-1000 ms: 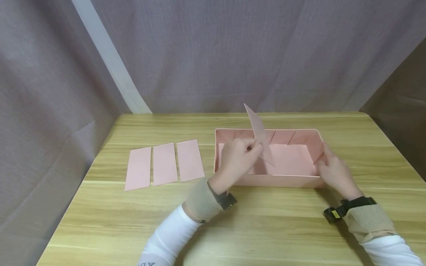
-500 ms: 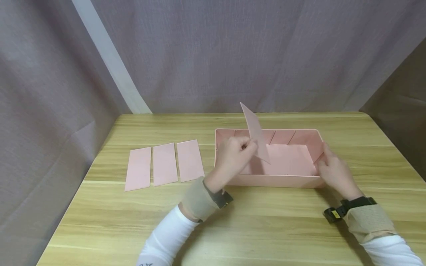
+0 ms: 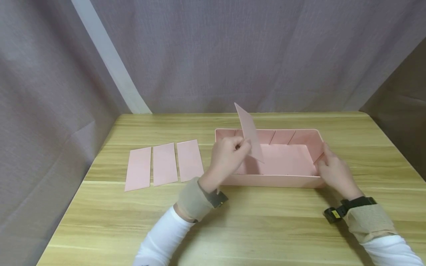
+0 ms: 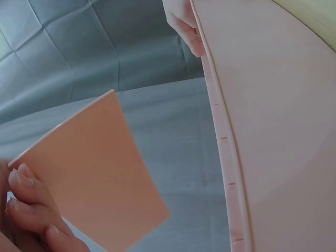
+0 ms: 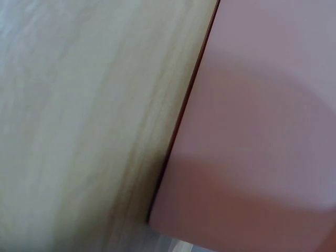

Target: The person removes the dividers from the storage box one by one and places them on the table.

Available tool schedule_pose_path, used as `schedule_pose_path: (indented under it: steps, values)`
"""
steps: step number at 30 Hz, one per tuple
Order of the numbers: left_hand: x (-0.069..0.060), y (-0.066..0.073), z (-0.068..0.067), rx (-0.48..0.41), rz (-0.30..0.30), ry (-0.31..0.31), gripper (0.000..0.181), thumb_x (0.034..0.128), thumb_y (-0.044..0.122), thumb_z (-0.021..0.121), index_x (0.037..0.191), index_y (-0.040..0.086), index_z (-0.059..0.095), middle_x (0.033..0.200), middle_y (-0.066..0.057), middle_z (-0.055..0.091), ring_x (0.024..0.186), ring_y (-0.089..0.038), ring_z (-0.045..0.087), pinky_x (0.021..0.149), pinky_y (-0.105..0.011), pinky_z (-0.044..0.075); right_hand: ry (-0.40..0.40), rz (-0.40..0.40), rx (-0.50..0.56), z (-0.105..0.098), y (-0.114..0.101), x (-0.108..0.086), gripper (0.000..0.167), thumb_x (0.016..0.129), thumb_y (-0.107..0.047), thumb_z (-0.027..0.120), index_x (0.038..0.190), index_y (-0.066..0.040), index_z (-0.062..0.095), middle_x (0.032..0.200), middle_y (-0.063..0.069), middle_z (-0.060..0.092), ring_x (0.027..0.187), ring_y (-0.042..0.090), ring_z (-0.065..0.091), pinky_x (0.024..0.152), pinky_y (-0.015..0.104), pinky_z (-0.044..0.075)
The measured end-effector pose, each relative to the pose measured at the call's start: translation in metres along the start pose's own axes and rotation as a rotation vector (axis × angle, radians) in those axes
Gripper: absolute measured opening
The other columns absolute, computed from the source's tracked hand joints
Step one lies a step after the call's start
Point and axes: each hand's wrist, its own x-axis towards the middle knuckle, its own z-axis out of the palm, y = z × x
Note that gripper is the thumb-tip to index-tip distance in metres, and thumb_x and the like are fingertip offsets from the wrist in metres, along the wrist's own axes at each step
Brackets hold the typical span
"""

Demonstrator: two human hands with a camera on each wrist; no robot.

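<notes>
My left hand (image 3: 227,155) pinches a thin pink rectangular divider panel (image 3: 248,129) by its edge. The panel stands tilted over the left part of a long pink box (image 3: 273,180). In the left wrist view the fingertips (image 4: 34,191) bend round one edge of the panel (image 4: 100,168). At the box's right end, my right hand (image 3: 334,170) grips the wall, thumb at the inside and the other fingers mostly hidden. The right wrist view has the box's outer wall (image 5: 252,136) filling its right side, with no hand visible.
Three more pink panels (image 3: 138,169) lie flat in a row left of the box. Thin upright grooves (image 3: 272,137) mark the box's far wall. Everything rests on a wooden table (image 3: 266,229), with a grey-purple curtain (image 3: 233,55) behind it.
My left hand has moved to the left with the panel, from over the box's middle towards its left end. The right hand, the box and the three flat panels have stayed put.
</notes>
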Motion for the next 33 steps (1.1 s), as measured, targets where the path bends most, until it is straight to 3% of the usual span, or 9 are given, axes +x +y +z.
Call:
schedule_pose_path:
  steps: [6,11,14,21,33]
  values:
    - [-0.002,-0.004,-0.001,-0.003,-0.009,-0.002,0.037,0.0846,0.021,0.049,0.05,0.013,0.04,0.043,0.006,0.034,0.042,-0.004,0.031,0.043,-0.016,0.023,0.001,-0.002,-0.016,-0.001,-0.001,0.0,0.061,0.09,-0.012,0.03,0.138,0.003,-0.004,0.131,0.039,0.023,0.069,0.031,0.045,0.05,0.028,0.032]
    - [-0.002,-0.008,-0.004,-0.009,-0.007,0.006,0.036,0.0837,0.021,0.048,0.049,0.013,0.039,0.043,0.006,0.033,0.042,-0.004,0.031,0.045,-0.017,0.024,-0.007,0.01,-0.013,-0.001,-0.001,0.001,0.06,0.09,-0.013,0.03,0.138,0.001,-0.005,0.132,0.039,0.022,0.072,0.032,0.045,0.051,0.03,0.033]
    - [-0.002,-0.01,-0.006,-0.016,-0.013,0.009,0.036,0.0838,0.022,0.047,0.05,0.014,0.038,0.044,0.006,0.032,0.043,-0.005,0.03,0.044,-0.016,0.023,-0.009,0.013,-0.003,-0.001,0.0,0.001,0.06,0.091,-0.014,0.029,0.138,0.001,-0.005,0.132,0.039,0.021,0.063,0.029,0.044,0.048,0.03,0.033]
    - [-0.003,-0.016,-0.013,-0.044,-0.051,0.014,0.038,0.0842,0.023,0.048,0.05,0.015,0.034,0.044,0.005,0.029,0.042,-0.006,0.027,0.043,-0.017,0.02,-0.015,0.02,-0.01,-0.001,0.001,0.002,0.06,0.091,-0.014,0.029,0.138,0.001,-0.006,0.132,0.038,0.022,0.083,0.037,0.043,0.056,0.034,0.036]
    - [-0.006,-0.027,-0.02,-0.045,-0.028,0.019,0.039,0.0847,0.021,0.048,0.049,0.014,0.035,0.041,0.006,0.031,0.04,-0.007,0.029,0.041,-0.017,0.022,-0.008,0.01,-0.009,-0.001,0.001,0.002,0.06,0.091,-0.014,0.029,0.138,0.002,-0.004,0.132,0.039,0.022,0.083,0.038,0.042,0.055,0.032,0.034]
